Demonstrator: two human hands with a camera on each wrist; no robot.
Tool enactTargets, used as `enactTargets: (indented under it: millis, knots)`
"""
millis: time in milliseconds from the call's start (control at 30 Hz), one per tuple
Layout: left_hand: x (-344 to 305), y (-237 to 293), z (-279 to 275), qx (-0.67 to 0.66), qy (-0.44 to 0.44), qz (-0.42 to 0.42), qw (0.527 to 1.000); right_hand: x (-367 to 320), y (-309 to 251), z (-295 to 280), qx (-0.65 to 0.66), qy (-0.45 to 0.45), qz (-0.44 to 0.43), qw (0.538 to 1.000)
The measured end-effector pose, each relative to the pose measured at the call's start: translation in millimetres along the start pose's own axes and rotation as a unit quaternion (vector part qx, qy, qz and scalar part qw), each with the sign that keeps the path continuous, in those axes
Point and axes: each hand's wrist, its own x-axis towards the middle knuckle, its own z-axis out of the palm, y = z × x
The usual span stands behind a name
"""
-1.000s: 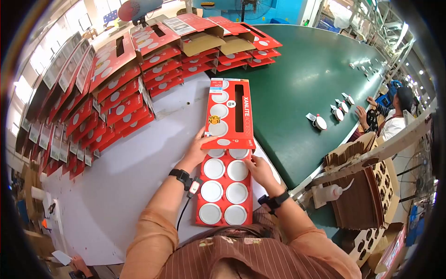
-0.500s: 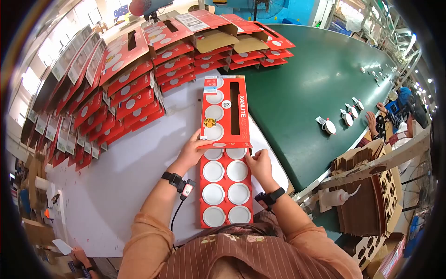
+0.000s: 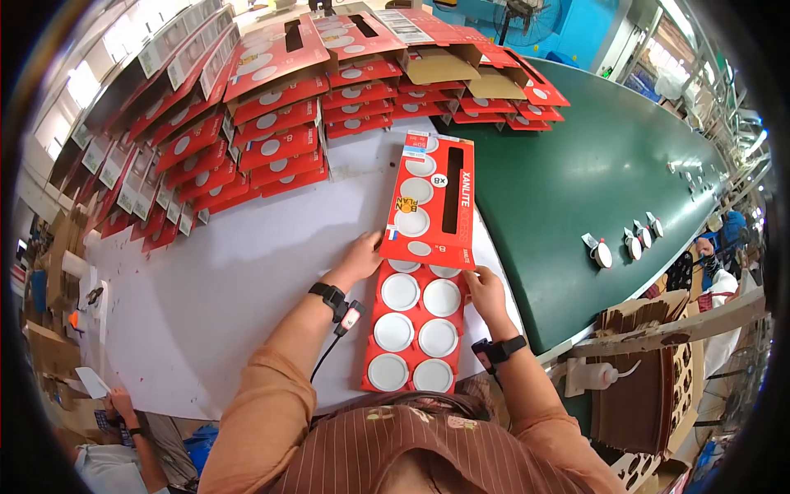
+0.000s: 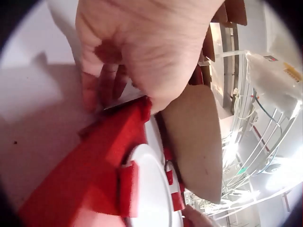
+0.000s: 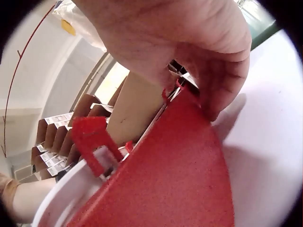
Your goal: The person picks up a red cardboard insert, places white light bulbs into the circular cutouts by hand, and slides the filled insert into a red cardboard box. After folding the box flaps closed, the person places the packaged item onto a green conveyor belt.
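A red printed carton with a dark slot lies on the light table, its open end toward me. Out of that end sticks a red card tray carrying white round discs in two rows; the far pair is partly covered by the carton's front flap. My left hand pinches the left side at the carton's mouth. At the right side of the mouth, my right hand pinches the tray's side wall between thumb and curled fingers. Brown inner card shows behind the left thumb.
Stacked red cartons with open ends line the table's far left. A green conveyor belt runs along the right, carrying white lamps with tags. A white squeeze bottle and brown cardboard dividers are at the lower right.
My left hand has slid from the carton's top near its mouth to its left edge. The front flap, folded down half a second ago, shows raised again. The head view has turned left.
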Motion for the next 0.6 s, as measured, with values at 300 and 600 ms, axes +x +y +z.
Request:
enactTargets:
  millis: [300, 600]
  knots:
    - [-7.9, -3.6, -12.4, 0.142, -0.02, 0.076, 0.987, 3.5, -0.3, -8.8, -0.229, -0.022, -0.167, 0.959]
    - [-20.8, 10.3, -8.3, 0.124, 0.02, 0.041, 0.991, 10.7, -4.0, -4.8, -0.199, -0.014, -0.135, 0.971]
